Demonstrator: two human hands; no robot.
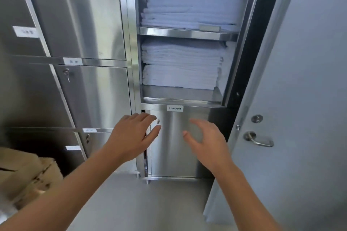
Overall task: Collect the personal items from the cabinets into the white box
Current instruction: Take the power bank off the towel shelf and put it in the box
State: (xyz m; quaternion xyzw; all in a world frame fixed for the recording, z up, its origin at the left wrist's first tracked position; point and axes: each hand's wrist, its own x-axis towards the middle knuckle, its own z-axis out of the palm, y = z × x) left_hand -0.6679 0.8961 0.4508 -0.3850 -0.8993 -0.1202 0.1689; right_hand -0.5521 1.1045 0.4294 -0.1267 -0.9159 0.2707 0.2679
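Note:
A stainless steel cabinet stands in front of me with its upper compartment open. Folded white linens [189,10] are stacked on the top shelf, and a second stack of white linens [180,63] lies on the shelf below. Under them is a shut lower door [174,155] with a small lock [158,121] and a white label [175,108]. My left hand [131,137] reaches toward that door's left edge by the lock, fingers spread, holding nothing. My right hand [204,140] hovers in front of the same door, fingers apart and empty. No white box is in view.
Shut steel locker doors [90,92] with labels and keyholes fill the left side. Brown cardboard boxes [26,172] sit at the lower left. A grey door with a lever handle [258,139] stands open at the right, close to the cabinet. Grey floor lies below.

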